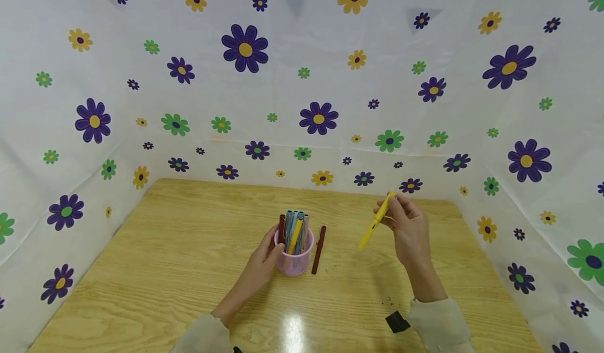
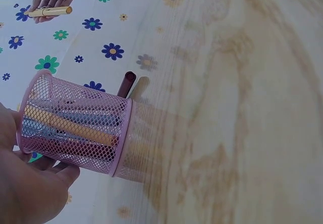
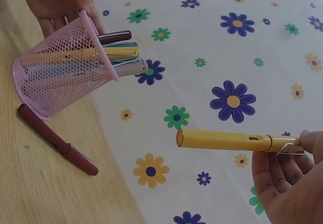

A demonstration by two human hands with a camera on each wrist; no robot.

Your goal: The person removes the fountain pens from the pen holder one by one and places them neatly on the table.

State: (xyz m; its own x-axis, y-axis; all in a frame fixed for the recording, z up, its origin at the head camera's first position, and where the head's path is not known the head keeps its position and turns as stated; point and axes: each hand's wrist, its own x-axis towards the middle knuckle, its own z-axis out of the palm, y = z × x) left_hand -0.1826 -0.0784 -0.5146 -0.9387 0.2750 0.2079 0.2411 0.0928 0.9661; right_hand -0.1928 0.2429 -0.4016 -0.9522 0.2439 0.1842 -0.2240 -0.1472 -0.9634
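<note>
My left hand [image 1: 260, 263] holds the left side of a pink mesh pen holder [image 1: 293, 266], which stands upright on the table. Several capped pens are in it: dark red, blue, a yellow one [image 1: 295, 236] and a pale pinkish one [image 3: 132, 68]. To the right, raised above the table, my right hand [image 1: 411, 232] pinches a yellow fountain pen [image 3: 217, 140] by its clip end, the other end slanting down to the left. Beside the holder, on its right and apart from the right hand, a dark red pen [image 1: 319, 249] lies on the wood.
The wooden table [image 1: 189, 222] runs back to white cloth walls [image 1: 283, 91] printed with flowers, which also close off both sides. A small black object [image 1: 397, 322] sits by the right sleeve [image 1: 439, 321].
</note>
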